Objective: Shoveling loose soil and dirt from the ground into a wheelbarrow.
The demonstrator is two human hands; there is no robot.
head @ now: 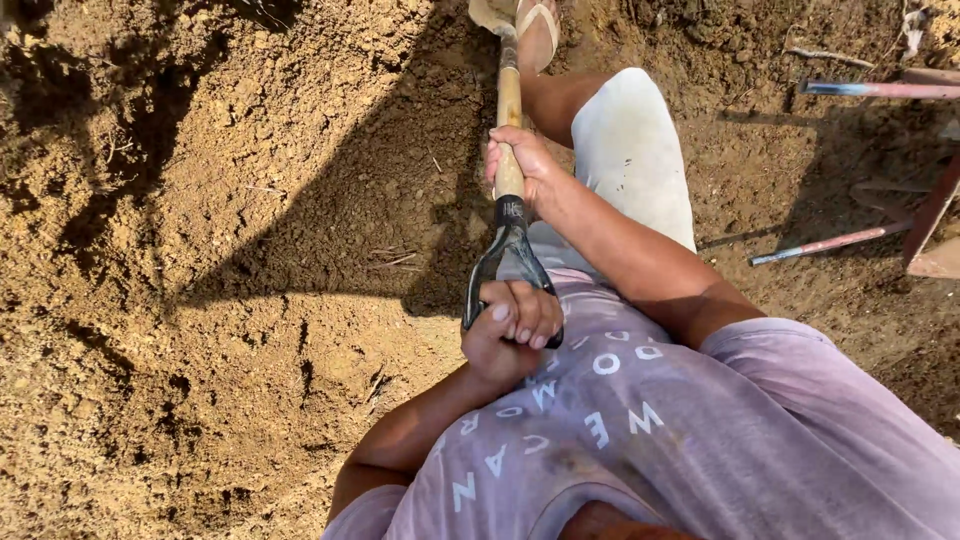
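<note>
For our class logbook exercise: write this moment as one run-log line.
left hand: shut on black D-shaped handle | right hand: shut on wooden shovel shaft | foot on blade | loose brown soil

We stand on loose, clumpy brown soil (220, 300), dug into uneven hollows and crossed by a dark shadow. At three o'clock, thin reddish metal rods (830, 243) lie on it; dry twigs (395, 258) lie near the centre.

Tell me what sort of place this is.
Probably an outdoor dig site or garden plot: loose brown soil all around, a spade gripped by both hands, and metal rods lying on the dirt.
</note>
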